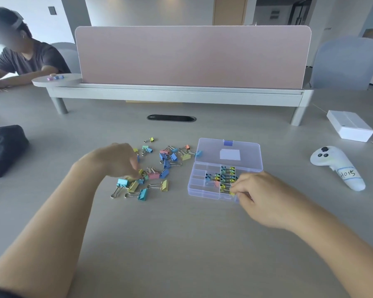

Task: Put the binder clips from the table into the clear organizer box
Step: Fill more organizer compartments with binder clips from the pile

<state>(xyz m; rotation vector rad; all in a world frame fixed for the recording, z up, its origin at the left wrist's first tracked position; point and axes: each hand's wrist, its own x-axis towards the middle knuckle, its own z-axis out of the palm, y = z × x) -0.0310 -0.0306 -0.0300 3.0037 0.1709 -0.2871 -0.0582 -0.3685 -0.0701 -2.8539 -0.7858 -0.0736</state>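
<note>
I see a pale grey table (181,233) in an office room. A pink divider panel (192,57) stands on a raised white shelf (177,94) across the far side, with a dark cable slot (171,118) in front of it. Pale blue chairs sit behind, and another person (24,59) sits at the far left. A dark bag (2,149) lies at the left edge. To the right are a white box (350,128) and a white handheld controller (337,166) bearing a handwritten label.

Loose binder clips (166,157) in blue, yellow, pink and green lie scattered in the middle of the table. Just to their right is the clear organizer box (200,189), its lid (230,151) folded back flat. Several compartments on its right side hold rows of clips.

My left hand (116,160) reaches down into the near side of the loose pile, fingers curled onto the clips; I cannot tell whether it grips one. My right hand (261,194) is at the box's near right corner, fingertips pinching a yellow clip (232,192) over a compartment there. The two hands are well apart.
</note>
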